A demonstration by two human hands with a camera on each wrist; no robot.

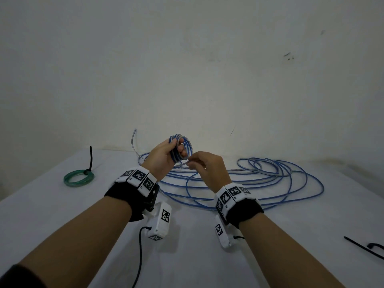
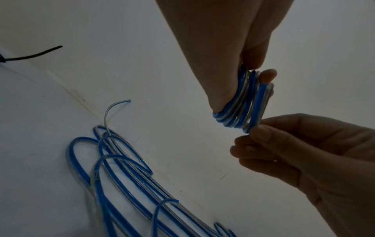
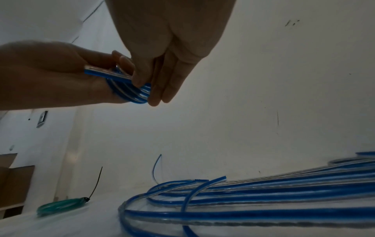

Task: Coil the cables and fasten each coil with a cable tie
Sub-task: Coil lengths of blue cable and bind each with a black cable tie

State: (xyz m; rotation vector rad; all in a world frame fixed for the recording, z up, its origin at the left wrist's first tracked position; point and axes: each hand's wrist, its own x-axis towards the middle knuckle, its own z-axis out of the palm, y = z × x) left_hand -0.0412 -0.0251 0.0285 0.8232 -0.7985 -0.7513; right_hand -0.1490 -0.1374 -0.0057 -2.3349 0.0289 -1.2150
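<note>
The left hand (image 1: 164,154) holds a small coil of blue-and-clear cable (image 1: 182,147) up above the surface (image 1: 62,204), fingers and thumb curled round the stacked turns, so this grip is grasping the coil. Just beside it the right hand (image 1: 207,169) pinches the strand of the same cable (image 2: 256,110) at the coil's lower edge between thumb and fingertips (image 2: 261,133); this grip is closed on the cable. Below and behind the hands, the rest of the blue cable (image 1: 270,177) lies in wide loose loops across the white surface, one free end (image 1: 133,140) curving up near the wall. Well to the left lies a green coil (image 1: 78,178) fastened with a black cable tie (image 1: 90,159). Loose black cable ties (image 1: 365,247) lie at the right edge.
</note>
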